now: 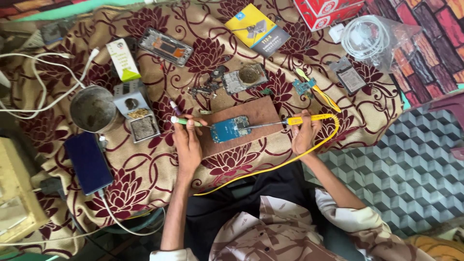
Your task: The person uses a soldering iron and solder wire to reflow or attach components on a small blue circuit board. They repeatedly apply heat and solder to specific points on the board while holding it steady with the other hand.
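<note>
On floral cloth [145, 174], right hand [303, 134] grips soldering iron [290, 121], left hand [187, 145] pinches green tool [184, 121].

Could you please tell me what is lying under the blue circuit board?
The blue circuit board rests on a brown wooden board, which lies on the floral cloth. The wood directly beneath the circuit board is covered, so anything there cannot be seen.

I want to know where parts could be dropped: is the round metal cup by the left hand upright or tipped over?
Upright. The metal cup shows its round open mouth to the head camera, standing on the patterned cloth. Its contents cannot be told.
</note>
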### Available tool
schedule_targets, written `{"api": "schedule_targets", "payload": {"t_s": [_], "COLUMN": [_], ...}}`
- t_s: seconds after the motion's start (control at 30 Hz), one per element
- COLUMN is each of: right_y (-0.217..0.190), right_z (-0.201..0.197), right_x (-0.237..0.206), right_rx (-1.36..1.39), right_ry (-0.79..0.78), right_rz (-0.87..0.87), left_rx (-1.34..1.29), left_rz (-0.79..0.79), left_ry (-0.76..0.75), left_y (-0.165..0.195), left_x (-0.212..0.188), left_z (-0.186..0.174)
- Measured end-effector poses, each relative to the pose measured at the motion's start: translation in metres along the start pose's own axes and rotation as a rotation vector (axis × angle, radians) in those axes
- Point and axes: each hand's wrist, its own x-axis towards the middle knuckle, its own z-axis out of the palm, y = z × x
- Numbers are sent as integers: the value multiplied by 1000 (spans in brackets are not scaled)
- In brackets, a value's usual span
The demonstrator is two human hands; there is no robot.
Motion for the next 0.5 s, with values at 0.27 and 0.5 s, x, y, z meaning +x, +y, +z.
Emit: {"api": "schedule_targets", "payload": {"t_s": [0.27,0.5], "right_y": [-6,-20], "right_z": [8,13], "right_x": [11,26], "right_rx": [8,-256], "right_ry": [-25,-72], "right_rz": [-3,46], "left_rx": [-36,-35], "left_rz": [20,-17], "left_ry": [8,7], "left_y": [1,5], "left_x": [-1,-1], "left_z": [-2,-3]}}
